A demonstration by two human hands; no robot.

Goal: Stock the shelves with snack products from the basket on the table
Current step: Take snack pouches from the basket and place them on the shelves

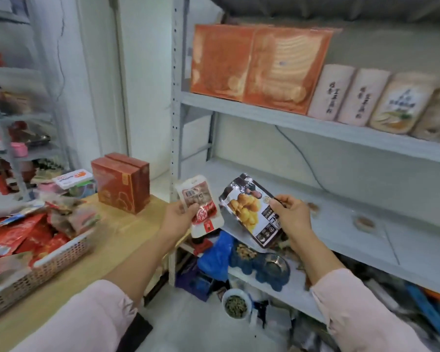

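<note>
Left hand (179,215) grips a white-and-red snack packet (201,207) and right hand (294,215) pinches a dark packet (252,212) before the near-bare middle shelf (417,240), while the basket (61,260) on the counter (117,240) sits heaped, so stocking looks far from done.

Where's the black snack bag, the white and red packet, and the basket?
black snack bag (241,207): head view, on its yellow food picture.
white and red packet (205,214): head view, on its red label.
basket (51,273): head view, on its front wall.
</note>
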